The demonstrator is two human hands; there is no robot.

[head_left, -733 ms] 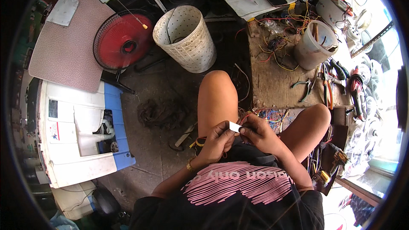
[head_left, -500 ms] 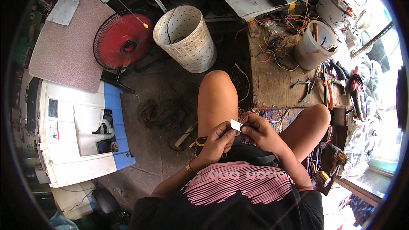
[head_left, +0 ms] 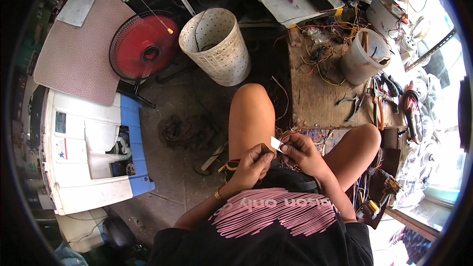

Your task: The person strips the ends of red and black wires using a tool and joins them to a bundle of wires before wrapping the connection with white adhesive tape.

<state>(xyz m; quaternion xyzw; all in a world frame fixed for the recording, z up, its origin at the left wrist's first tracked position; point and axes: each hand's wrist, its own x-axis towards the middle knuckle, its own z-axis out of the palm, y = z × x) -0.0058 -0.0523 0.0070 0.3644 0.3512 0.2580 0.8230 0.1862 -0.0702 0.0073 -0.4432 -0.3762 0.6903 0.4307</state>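
In front of my lap, between my knees, both hands are close together. My right hand [head_left: 299, 154] pinches a small white flat piece [head_left: 276, 143], perhaps card or plastic, between thumb and fingers. The piece stands tilted up from the fingertips. Just left of it, my left hand [head_left: 254, 162] is closed with thumb and fingertips pressed together near the piece's lower edge. Whether those fingers hold anything is too small to tell. Yellow and dark wires [head_left: 228, 165] show beside my left hand, and coloured wires [head_left: 320, 137] lie below, behind my right hand.
At right, a wooden table [head_left: 315, 103] bears pliers [head_left: 378, 106], loose wires and a translucent bucket [head_left: 362, 61]. A white perforated bin [head_left: 221, 51] stands ahead, beside a red fan [head_left: 145, 51]. A white and blue appliance [head_left: 93, 152] lies left; dark cloth [head_left: 185, 133] is on the floor.
The white piece has turned more upright and shifted slightly right, in my right fingers. My left fingertips have drawn slightly down from its edge. The view has shifted a little.
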